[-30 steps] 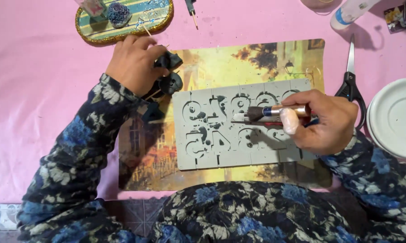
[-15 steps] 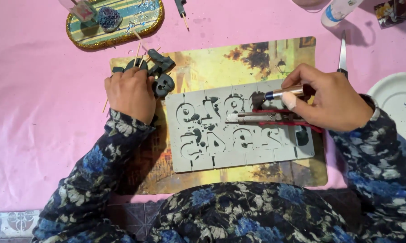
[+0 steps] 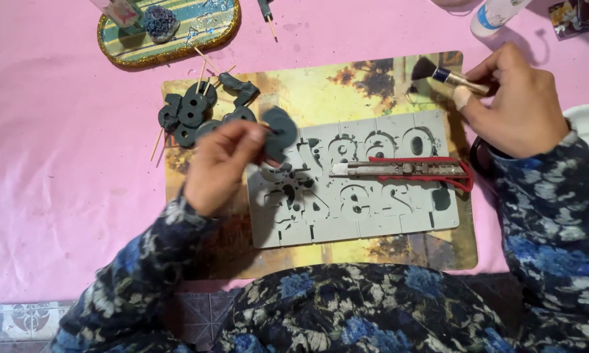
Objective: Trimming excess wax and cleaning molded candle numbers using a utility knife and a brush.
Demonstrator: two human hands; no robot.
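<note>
1. The left hand [image 3: 222,167] is pinching its grip closed on a dark grey moulded piece [image 3: 280,131], holding it just above the grey number mould [image 3: 356,189].
2. The right hand [image 3: 516,104] is clamping its grip on a brush [image 3: 448,75], up and right of the red utility knife [image 3: 405,168] lying across the mould.

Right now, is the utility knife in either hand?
No: the red utility knife lies on the grey mould, clear of both hands.

one grey mould [image 3: 359,196], one box cutter [image 3: 399,170], one brush [image 3: 448,75], one oval tray [image 3: 170,33]
</note>
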